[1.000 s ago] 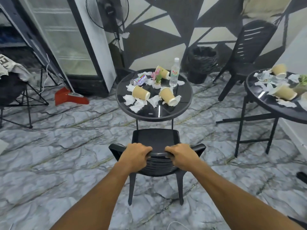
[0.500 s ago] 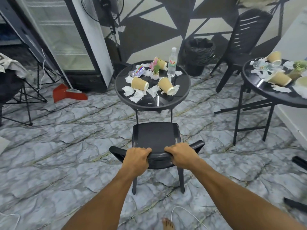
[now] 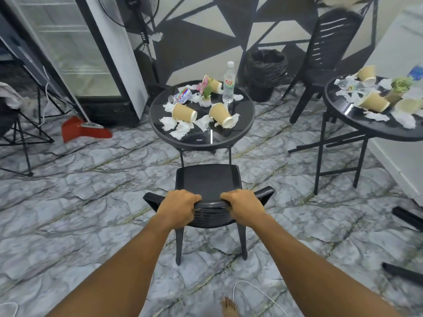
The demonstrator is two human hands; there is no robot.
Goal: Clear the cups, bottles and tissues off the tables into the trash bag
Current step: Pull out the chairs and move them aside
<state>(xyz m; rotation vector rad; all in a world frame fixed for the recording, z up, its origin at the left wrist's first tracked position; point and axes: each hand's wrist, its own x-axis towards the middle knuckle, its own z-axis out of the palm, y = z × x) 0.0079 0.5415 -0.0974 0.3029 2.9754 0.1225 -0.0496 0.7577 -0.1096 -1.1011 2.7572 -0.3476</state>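
Head view: the left hand (image 3: 177, 208) and right hand (image 3: 243, 205) grip the chair (image 3: 208, 179) back, fingers curled over its top edge. Tipped cups (image 3: 183, 112), tissues (image 3: 180, 130) and an upright bottle (image 3: 229, 84) sit on the counter (image 3: 246, 120) just beyond.

Right table (image 3: 357, 132) cut by frame edge; fingers (image 3: 192, 199) partly hidden behind chair back (image 3: 210, 216).
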